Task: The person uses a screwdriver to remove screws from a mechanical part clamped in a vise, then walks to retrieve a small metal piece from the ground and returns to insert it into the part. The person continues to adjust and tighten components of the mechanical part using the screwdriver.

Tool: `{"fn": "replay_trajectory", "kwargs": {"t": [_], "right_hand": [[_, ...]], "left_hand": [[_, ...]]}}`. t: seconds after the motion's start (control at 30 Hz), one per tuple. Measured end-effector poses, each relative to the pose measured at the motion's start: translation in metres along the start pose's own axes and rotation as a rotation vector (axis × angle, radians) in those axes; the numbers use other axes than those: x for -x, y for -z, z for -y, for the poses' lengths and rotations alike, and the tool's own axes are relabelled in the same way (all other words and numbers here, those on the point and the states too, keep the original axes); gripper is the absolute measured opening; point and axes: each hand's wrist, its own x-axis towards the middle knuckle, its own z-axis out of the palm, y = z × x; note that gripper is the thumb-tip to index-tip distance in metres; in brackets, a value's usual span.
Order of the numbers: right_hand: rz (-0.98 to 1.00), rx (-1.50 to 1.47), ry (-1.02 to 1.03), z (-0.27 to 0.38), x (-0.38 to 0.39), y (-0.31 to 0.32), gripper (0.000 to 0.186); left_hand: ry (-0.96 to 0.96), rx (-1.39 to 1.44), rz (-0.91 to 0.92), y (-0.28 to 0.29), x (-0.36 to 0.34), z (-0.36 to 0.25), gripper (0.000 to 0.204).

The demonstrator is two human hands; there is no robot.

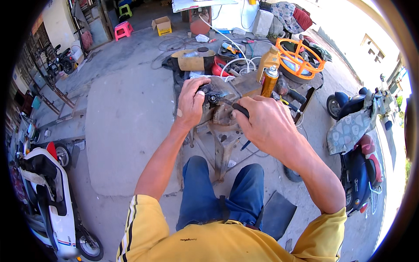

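We find the small dark metal part (213, 98) at the near-left corner of the worn metal workbench (245, 86); its finer detail is too small for us to read. We see the left hand (191, 102) at its left side, thumb and forefinger clamped on its dark end; the other fingers are partly hidden, so we cannot tell how they lie. We record the right hand (267, 118) with fingers wrapped round the black handle of a tool (241, 110), whose thin shaft slants up and left to the part; whether the tip touches we cannot tell. Toward the bench's right edge we log an upright amber spray can (269, 82) with, just behind it, a golden-yellow jug (267, 64). Near the far-right corner we note an orange spoked wheel (301, 60) lying over a dark tyre. Beyond the far-left corner we see a black tub (207, 63) with a cardboard piece at its front, and a red container (219, 66) beside it. Further out, we note a white scooter (60, 209) at left and a dark blue scooter (360, 174) at right.
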Motion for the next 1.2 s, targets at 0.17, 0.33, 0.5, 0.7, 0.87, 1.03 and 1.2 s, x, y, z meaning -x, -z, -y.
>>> {"fn": "replay_trajectory", "kwargs": {"t": [0.17, 0.33, 0.5, 0.7, 0.87, 1.03, 1.2], "right_hand": [[0.007, -0.011, -0.004, 0.005, 0.0, -0.002, 0.033], [0.156, 0.087, -0.158, 0.026, -0.003, 0.007, 0.026], [0.128, 0.015, -0.154, 0.024, -0.004, 0.007, 0.022], [0.134, -0.009, -0.201, 0.028, -0.006, 0.007, 0.019], [0.153, -0.023, -0.152, 0.027, -0.02, 0.012, 0.019], [0.204, 0.019, -0.188, 0.037, -0.024, 0.014, 0.021], [0.287, -0.043, -0.164, 0.026, -0.031, 0.01, 0.022]], "left_hand": [[0.008, 0.002, 0.018, 0.002, 0.001, 0.0, 0.047], [-0.016, 0.003, 0.027, 0.002, 0.0, 0.0, 0.046], [-0.008, 0.014, 0.016, 0.002, 0.002, 0.003, 0.047], [-0.02, 0.015, 0.027, 0.002, 0.0, 0.001, 0.047], [-0.018, 0.024, 0.02, 0.002, 0.001, -0.002, 0.047], [-0.012, 0.026, 0.018, 0.002, 0.001, -0.004, 0.047], [0.011, 0.007, 0.0, -0.001, 0.002, -0.006, 0.046]]}}
